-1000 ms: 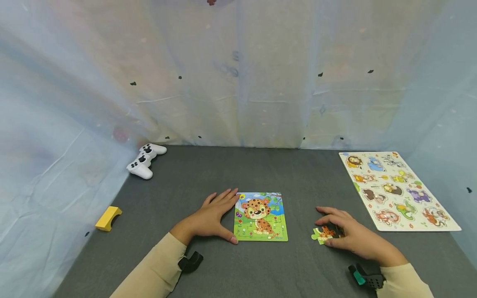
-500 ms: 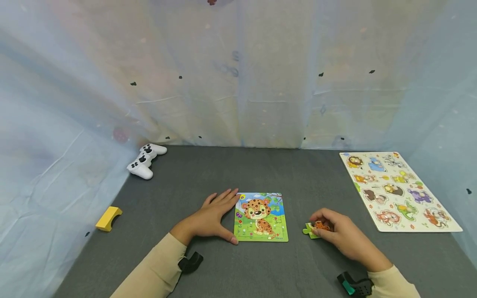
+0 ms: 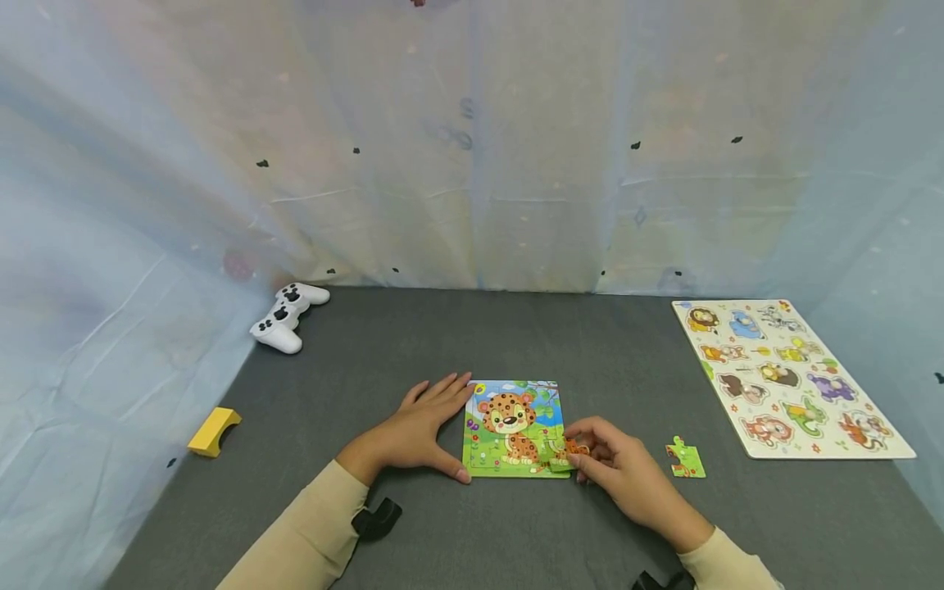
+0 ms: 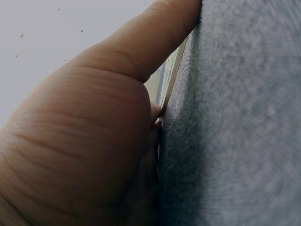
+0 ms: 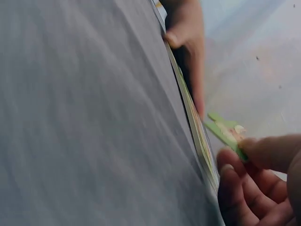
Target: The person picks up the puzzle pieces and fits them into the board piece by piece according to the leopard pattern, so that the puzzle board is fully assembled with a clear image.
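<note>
A square leopard puzzle board (image 3: 509,414) lies in the middle of the dark tabletop. My left hand (image 3: 416,430) rests along its left side, fingers spread and straight, with the thumb at the lower left corner. Between thumb and fingers, my right hand (image 3: 627,467) pinches a green and orange jigsaw piece (image 3: 566,452) over the board's lower right part. In the right wrist view that puzzle piece (image 5: 226,131) is tilted and raised above the board's edge (image 5: 197,127). Another green jigsaw piece (image 3: 687,459) lies on the table to the right of my right hand.
A large animal peg puzzle (image 3: 792,385) lies at the far right. At the back left is a white game controller (image 3: 288,318). A yellow arch block (image 3: 215,432) stands near the left edge. Pale hanging sheets (image 3: 472,147) border the table behind and at the sides.
My right hand has moved left, carrying the jigsaw piece from beside the board to over its lower right. Another green piece has come into view where that hand was. My left hand has stayed put.
</note>
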`<state>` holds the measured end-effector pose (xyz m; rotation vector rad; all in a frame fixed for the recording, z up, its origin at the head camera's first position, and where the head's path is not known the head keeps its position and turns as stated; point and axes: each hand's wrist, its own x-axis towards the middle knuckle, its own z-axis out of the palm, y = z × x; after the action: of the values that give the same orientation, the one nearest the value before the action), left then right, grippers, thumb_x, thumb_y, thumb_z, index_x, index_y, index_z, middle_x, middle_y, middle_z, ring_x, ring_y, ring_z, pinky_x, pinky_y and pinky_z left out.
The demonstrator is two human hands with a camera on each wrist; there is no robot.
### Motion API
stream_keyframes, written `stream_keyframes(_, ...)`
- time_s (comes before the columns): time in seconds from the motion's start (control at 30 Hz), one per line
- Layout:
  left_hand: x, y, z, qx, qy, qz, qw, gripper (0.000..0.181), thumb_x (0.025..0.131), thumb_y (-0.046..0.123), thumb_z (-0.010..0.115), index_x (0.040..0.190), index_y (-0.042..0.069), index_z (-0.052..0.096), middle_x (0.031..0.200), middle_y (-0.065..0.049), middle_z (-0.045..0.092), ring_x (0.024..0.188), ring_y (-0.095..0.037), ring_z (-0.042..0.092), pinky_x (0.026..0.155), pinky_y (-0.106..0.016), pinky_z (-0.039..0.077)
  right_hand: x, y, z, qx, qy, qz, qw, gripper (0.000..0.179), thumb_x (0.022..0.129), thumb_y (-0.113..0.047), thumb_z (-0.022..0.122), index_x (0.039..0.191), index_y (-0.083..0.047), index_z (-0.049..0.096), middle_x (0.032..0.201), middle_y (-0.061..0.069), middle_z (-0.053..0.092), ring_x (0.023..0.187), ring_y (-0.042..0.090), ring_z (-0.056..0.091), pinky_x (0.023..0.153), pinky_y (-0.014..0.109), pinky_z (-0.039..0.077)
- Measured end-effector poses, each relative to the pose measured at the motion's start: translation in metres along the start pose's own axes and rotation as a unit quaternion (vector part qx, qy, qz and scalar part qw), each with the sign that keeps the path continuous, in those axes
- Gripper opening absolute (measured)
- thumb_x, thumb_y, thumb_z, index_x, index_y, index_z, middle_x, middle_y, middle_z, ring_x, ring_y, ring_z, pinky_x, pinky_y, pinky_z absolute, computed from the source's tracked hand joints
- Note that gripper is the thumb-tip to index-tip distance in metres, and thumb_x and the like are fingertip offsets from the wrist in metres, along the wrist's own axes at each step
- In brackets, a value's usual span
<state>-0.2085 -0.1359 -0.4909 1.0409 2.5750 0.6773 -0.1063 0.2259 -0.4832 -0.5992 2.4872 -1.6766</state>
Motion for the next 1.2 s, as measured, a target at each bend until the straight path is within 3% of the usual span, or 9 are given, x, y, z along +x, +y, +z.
stream_keyframes(0.17, 0.000, 0.000, -0.001, 0.000, -0.001, 0.000, 1.0000, 0.138, 0.075, 0.077, 0.088, 0.176, 0.017, 0.017, 0.182, -0.001, 0.006, 0.166, -0.022, 0.001, 0.127, -0.059, -0.003, 0.005, -0.003, 0.015, 0.015, 0.019, -0.004, 0.9997, 0.025, 0.105, -0.007, 0.074, 0.130, -0.003, 0.070, 0.099, 0.006, 0.072, 0.074, 0.023, 0.072, 0.066, 0.037, 0.061)
stream_keyframes(0.3, 0.000, 0.000, -0.001, 0.001, -0.001, 0.000, 1.0000, 0.138, 0.075, 0.077, 0.088, 0.176, 0.017, 0.017, 0.182, -0.001, 0.005, 0.166, -0.022, 0.001, 0.127, -0.059, -0.003, 0.011, -0.006, 0.026, -0.005, 0.037, 0.000, 0.9993, 0.024, 0.103, -0.008, 0.077, 0.126, -0.005, 0.072, 0.093, 0.002, 0.071, 0.068, 0.021, 0.068, 0.061, 0.035, 0.058)
stream_keyframes(0.4, 0.001, 0.000, -0.001, 0.007, -0.001, 0.001, 1.0000, 0.139, 0.074, 0.079, 0.087, 0.177, 0.017, 0.016, 0.182, 0.000, 0.004, 0.166, -0.021, 0.001, 0.127, -0.059, -0.003, 0.017, -0.008, 0.033, -0.022, 0.055, 0.012, 0.9982, 0.022, 0.102, -0.009, 0.079, 0.123, -0.007, 0.074, 0.092, 0.000, 0.071, 0.065, 0.018, 0.064, 0.058, 0.033, 0.056)
stream_keyframes(0.6, 0.000, 0.000, 0.000, 0.004, 0.000, 0.002, 1.0000, 0.139, 0.075, 0.078, 0.088, 0.177, 0.017, 0.016, 0.182, 0.000, 0.004, 0.166, -0.022, 0.001, 0.127, -0.059, -0.004, 0.030, -0.011, 0.048, 0.008, 0.067, 0.051, 0.9964, 0.020, 0.103, -0.003, 0.076, 0.123, -0.005, 0.073, 0.095, 0.004, 0.072, 0.068, 0.020, 0.072, 0.059, 0.036, 0.061)
stream_keyframes(0.77, 0.000, 0.001, -0.002, 0.000, -0.001, 0.002, 1.0000, 0.138, 0.075, 0.078, 0.087, 0.176, 0.016, 0.017, 0.182, -0.001, 0.005, 0.166, -0.022, 0.001, 0.127, -0.060, -0.004, 0.036, -0.013, 0.056, -0.053, 0.069, 0.048, 0.9950, 0.020, 0.100, -0.003, 0.080, 0.118, -0.013, 0.077, 0.093, -0.004, 0.070, 0.067, 0.013, 0.067, 0.059, 0.031, 0.056)
stream_keyframes(0.93, -0.001, 0.000, -0.003, 0.000, -0.001, 0.001, 1.0000, 0.138, 0.075, 0.078, 0.087, 0.176, 0.016, 0.017, 0.182, -0.001, 0.005, 0.166, -0.023, 0.001, 0.127, -0.060, -0.004, 0.038, -0.013, 0.059, -0.112, 0.070, 0.017, 0.9911, 0.023, 0.096, -0.005, 0.085, 0.115, -0.017, 0.080, 0.100, -0.007, 0.067, 0.067, 0.007, 0.056, 0.061, 0.029, 0.052)
stream_keyframes(1.03, -0.001, -0.001, -0.002, 0.001, -0.001, 0.000, 1.0000, 0.138, 0.075, 0.078, 0.087, 0.176, 0.016, 0.017, 0.182, -0.001, 0.005, 0.166, -0.023, 0.001, 0.127, -0.060, -0.004, 0.036, -0.013, 0.059, -0.140, 0.065, -0.014, 0.9880, 0.026, 0.096, -0.004, 0.085, 0.118, -0.016, 0.080, 0.109, -0.005, 0.066, 0.075, 0.007, 0.059, 0.067, 0.030, 0.054)
stream_keyframes(1.1, -0.001, -0.001, -0.002, -0.001, 0.000, 0.001, 1.0000, 0.138, 0.075, 0.078, 0.087, 0.176, 0.016, 0.018, 0.182, -0.002, 0.006, 0.166, -0.023, 0.001, 0.127, -0.060, -0.003, 0.033, -0.013, 0.058, -0.173, 0.057, -0.055, 0.9817, 0.028, 0.095, -0.005, 0.086, 0.120, -0.014, 0.080, 0.115, -0.003, 0.066, 0.088, 0.010, 0.062, 0.076, 0.034, 0.056)
stream_keyframes(1.2, 0.000, 0.000, -0.001, -0.001, 0.002, 0.002, 1.0000, 0.138, 0.074, 0.078, 0.087, 0.176, 0.016, 0.018, 0.182, -0.001, 0.006, 0.166, -0.022, 0.001, 0.127, -0.060, -0.003, 0.028, -0.016, 0.058, -0.244, 0.026, -0.122, 0.9618, 0.030, 0.096, -0.011, 0.087, 0.125, -0.013, 0.079, 0.129, -0.001, 0.067, 0.114, 0.016, 0.063, 0.094, 0.043, 0.056)
